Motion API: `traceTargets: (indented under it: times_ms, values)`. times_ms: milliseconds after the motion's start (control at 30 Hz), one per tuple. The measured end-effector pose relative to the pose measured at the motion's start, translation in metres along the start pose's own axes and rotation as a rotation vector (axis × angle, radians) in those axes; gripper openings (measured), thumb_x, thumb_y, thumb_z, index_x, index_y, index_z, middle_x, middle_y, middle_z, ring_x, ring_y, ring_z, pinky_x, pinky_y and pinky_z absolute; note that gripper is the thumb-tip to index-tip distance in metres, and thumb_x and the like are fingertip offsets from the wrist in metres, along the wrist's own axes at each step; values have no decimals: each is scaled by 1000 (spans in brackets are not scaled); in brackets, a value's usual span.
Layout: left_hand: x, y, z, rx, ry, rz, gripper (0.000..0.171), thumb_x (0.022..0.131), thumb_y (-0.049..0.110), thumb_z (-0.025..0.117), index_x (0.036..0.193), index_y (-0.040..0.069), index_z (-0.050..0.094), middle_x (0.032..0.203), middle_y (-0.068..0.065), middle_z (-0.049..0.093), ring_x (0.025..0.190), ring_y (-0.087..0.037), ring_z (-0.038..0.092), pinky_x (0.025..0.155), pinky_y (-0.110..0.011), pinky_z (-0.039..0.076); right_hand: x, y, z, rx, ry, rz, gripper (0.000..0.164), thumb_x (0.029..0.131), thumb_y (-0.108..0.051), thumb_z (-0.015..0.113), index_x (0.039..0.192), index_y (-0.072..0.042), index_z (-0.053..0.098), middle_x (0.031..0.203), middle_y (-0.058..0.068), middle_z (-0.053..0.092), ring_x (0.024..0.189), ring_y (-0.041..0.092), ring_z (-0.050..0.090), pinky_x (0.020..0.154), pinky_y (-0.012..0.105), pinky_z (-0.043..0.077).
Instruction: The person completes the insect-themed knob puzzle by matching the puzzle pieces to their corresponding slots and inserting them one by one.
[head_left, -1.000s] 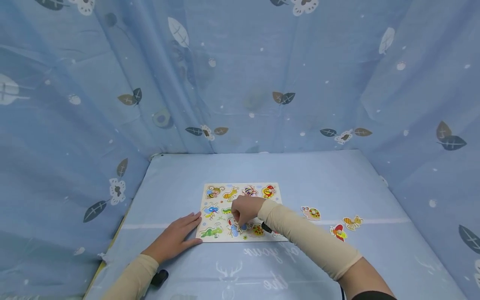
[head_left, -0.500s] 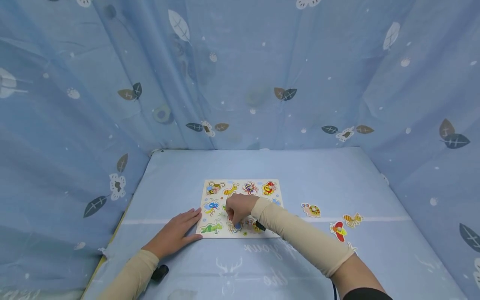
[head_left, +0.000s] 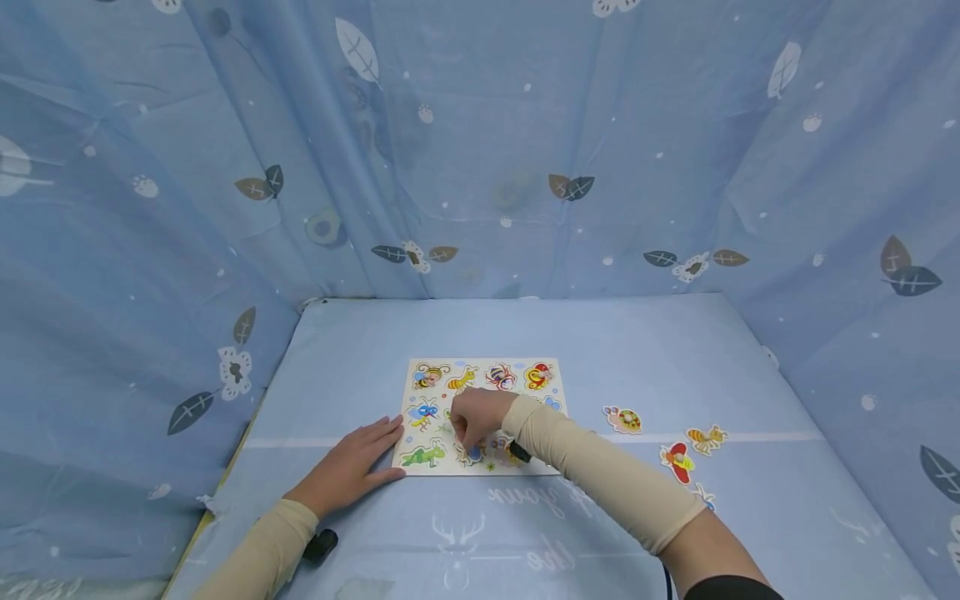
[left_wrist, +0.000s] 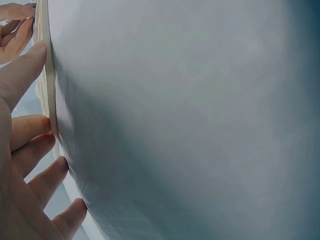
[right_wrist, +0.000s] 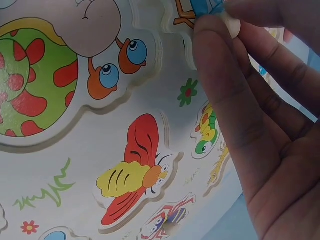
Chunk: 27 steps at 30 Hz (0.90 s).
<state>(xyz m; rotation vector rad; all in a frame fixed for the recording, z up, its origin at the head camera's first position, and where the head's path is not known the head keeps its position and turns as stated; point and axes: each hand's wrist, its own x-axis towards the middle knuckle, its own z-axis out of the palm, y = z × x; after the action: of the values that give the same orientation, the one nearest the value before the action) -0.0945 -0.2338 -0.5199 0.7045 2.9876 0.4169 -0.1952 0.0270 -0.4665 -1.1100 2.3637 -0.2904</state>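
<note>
A flat wooden insect puzzle board (head_left: 482,366) lies on the cloth-covered table. My left hand (head_left: 358,465) rests beside it, straight fingers and thumb touching its left edge. In the left wrist view the fingertips stand against the board's edge (left_wrist: 51,95). My right hand (head_left: 480,417) is over the board's front row, its thumb and index finger pinching the small pale knob (right_wrist: 231,26) of a blue insect puzzle piece (right_wrist: 207,6). Most of that piece is hidden behind the fingers. A red-winged insect picture (right_wrist: 142,142) shows on the board nearby.
Loose pieces lie right of the board: a snail (head_left: 622,419), a striped bee (head_left: 706,439), a red-winged insect (head_left: 677,462) and a bluish one (head_left: 703,496) partly behind the right forearm. A printed curtain (head_left: 480,167) surrounds the table at back and sides.
My right hand has shifted slightly left over the front row, still at the blue piece, and then stays put. The bluish loose piece has come out from behind the forearm.
</note>
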Motion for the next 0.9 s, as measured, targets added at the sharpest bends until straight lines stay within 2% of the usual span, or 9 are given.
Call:
traceTargets:
  times_ms: [267, 567, 767, 900]
  values:
    - [0, 2, -2, -12, -6, -15, 78, 88, 60, 60, 149, 16, 41, 158, 4, 34, 145, -25, 35, 115, -51, 35, 0, -2, -1, 64, -9, 15, 19, 78, -12, 79, 64, -20, 69, 58, -11, 62, 51, 2, 54, 51, 14, 46]
    - [-1, 0, 0, -3, -8, -25, 79, 88, 63, 58, 150, 17, 40, 159, 7, 33, 145, -23, 34, 116, -50, 35, 2, -7, 0, 55, -37, 59, 19, 79, -8, 76, 64, -19, 70, 59, -9, 64, 50, 3, 55, 49, 15, 47]
    - [0, 2, -1, -4, -8, -19, 78, 88, 61, 59, 149, 17, 41, 158, 6, 34, 145, -24, 35, 116, -50, 35, -2, -14, -5, 93, -55, 117, 15, 80, -7, 77, 69, -14, 72, 63, -4, 68, 57, 12, 66, 50, 16, 50]
    - [0, 2, -1, -3, -16, -22, 78, 88, 62, 59, 150, 17, 41, 158, 6, 34, 145, -24, 34, 116, -50, 35, -1, -18, -6, 77, -77, 124, 15, 81, -5, 75, 68, -12, 73, 63, 0, 70, 58, 16, 68, 49, 18, 51]
